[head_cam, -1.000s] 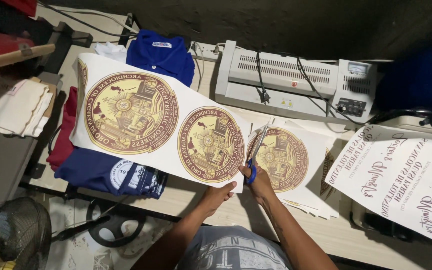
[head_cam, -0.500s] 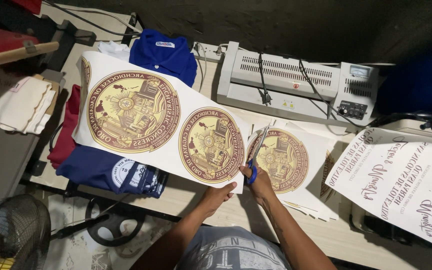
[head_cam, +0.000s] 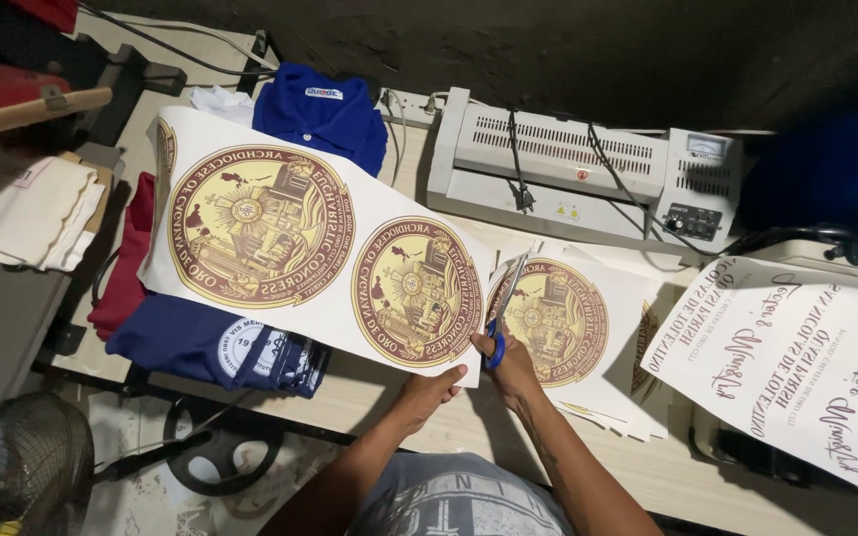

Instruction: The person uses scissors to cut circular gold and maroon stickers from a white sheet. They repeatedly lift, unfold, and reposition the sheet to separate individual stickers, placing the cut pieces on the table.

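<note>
My right hand (head_cam: 513,363) grips blue-handled scissors (head_cam: 501,316), their blades slicing up through a long white printed sheet (head_cam: 335,288) between two round gold and maroon seal prints. At the sheet's near edge, just left of the cut, my left hand (head_cam: 431,384) pinches the paper. The part right of the blades, bearing another seal (head_cam: 560,320), rests on a stack of similar sheets.
A grey laminating machine (head_cam: 568,169) with black cables stands at the back. Folded blue shirts (head_cam: 320,114), a navy shirt (head_cam: 215,347) and a red garment (head_cam: 123,278) lie under the sheet. White sheets with script lettering (head_cam: 806,367) hang at right. A fan (head_cam: 17,467) sits lower left.
The scissors have advanced a little further up the cut, and my view has shifted slightly. Both hands keep their hold.
</note>
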